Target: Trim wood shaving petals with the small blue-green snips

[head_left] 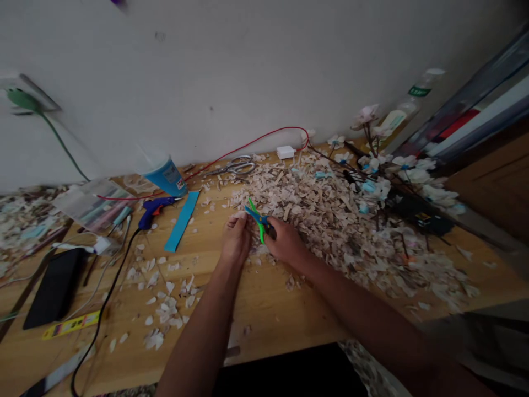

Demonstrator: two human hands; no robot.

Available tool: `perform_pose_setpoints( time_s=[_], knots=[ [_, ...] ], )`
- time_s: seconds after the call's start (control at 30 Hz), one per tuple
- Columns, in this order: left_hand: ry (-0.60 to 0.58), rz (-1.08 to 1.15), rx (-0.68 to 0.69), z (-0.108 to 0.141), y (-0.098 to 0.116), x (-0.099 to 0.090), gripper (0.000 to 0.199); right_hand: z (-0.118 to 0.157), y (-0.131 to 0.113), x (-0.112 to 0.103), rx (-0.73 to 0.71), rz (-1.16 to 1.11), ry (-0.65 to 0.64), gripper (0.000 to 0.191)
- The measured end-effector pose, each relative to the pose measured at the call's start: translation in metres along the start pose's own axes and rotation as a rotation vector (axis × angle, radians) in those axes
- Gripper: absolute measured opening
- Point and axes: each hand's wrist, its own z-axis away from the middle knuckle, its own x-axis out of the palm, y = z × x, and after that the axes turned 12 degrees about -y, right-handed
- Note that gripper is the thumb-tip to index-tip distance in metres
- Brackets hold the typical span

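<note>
My right hand (284,240) is closed round the handles of green and blue scissors (258,216), whose blades point up and to the left. Just left of them, my left hand (235,238) is closed with its fingertips pinching a small pale piece (243,214), too small to make out clearly. The blades are apart and close to those fingertips. Behind and to the right of both hands spreads a large heap of dry, pale petal-like flakes (322,204). Loose whitish petals (167,309) lie on the wooden table (206,286) left of my forearms.
A blue glue gun (151,212), a blue strip (182,220) and a blue cup (167,176) stand or lie to the left. Metal scissors (237,166) rest near the wall. Flowered branches (372,165) and a bottle (409,105) are at right; a black phone (55,286) lies far left.
</note>
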Motion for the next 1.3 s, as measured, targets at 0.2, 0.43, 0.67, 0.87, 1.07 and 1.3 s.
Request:
perform_pose_setpoints(
  time_s=[0.2,0.43,0.67,0.87,1.07,1.3],
  knots=[
    [0.024,-0.002,0.007,0.0014,-0.0017,-0.0017,0.030,0.0019,0.0011,0.0000,-0.084,0.027,-0.045,0.022],
    [0.003,-0.053,0.015,0.0024,-0.0003,0.0025,0.030,0.0021,0.0008,-0.0014,-0.089,0.016,-0.050,0.018],
    [0.072,-0.107,-0.019,0.0014,-0.0005,0.0033,0.035,0.0022,0.0013,-0.0011,-0.087,0.026,-0.050,0.016],
    [0.051,-0.097,-0.068,0.0021,-0.0008,0.0055,0.038,0.0016,0.0035,0.0022,-0.086,0.033,-0.043,0.017],
    [0.048,-0.130,-0.061,0.0034,-0.0006,0.0075,0.040,0.0020,0.0016,0.0050,-0.062,0.042,-0.023,0.015],
    [0.024,-0.124,-0.079,0.0022,-0.0032,0.0048,0.041,0.0017,-0.0015,0.0051,-0.016,0.091,-0.040,0.011]
  ],
)
